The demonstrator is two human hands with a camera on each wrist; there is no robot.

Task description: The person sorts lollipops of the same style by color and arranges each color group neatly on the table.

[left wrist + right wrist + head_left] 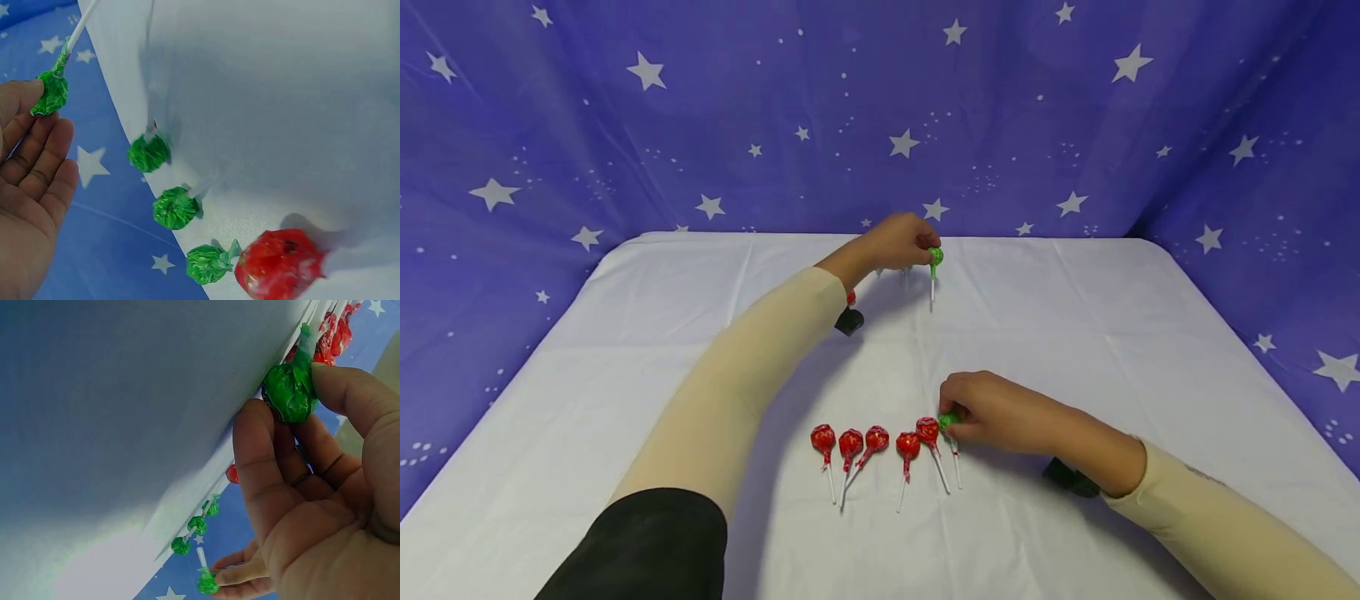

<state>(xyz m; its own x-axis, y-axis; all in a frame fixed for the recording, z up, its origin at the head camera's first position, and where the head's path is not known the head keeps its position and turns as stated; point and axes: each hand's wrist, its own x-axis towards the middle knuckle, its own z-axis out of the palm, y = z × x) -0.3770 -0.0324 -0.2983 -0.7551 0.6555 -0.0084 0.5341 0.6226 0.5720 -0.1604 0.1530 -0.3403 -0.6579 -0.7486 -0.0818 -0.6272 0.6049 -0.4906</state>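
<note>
At the far side of the table, my left hand (898,240) pinches a green-wrapped lollipop (936,257) by its candy head, its white stick hanging down. In the left wrist view, thumb and fingertips hold that lollipop (53,94) beside three green lollipops (175,208) on the cloth. Nearer the front, my right hand (1000,410) grips another green lollipop (950,420) by its head. The right wrist view has this lollipop (290,394) between thumb and fingers, close to the cloth. Several red lollipops (877,439) lie in a row just left of it, sticks toward me.
One more red lollipop (279,265) lies near the far green ones, mostly behind my left forearm in the head view. A white cloth (1060,325) covers the table. Behind and beside it hangs a blue curtain (820,75) with stars.
</note>
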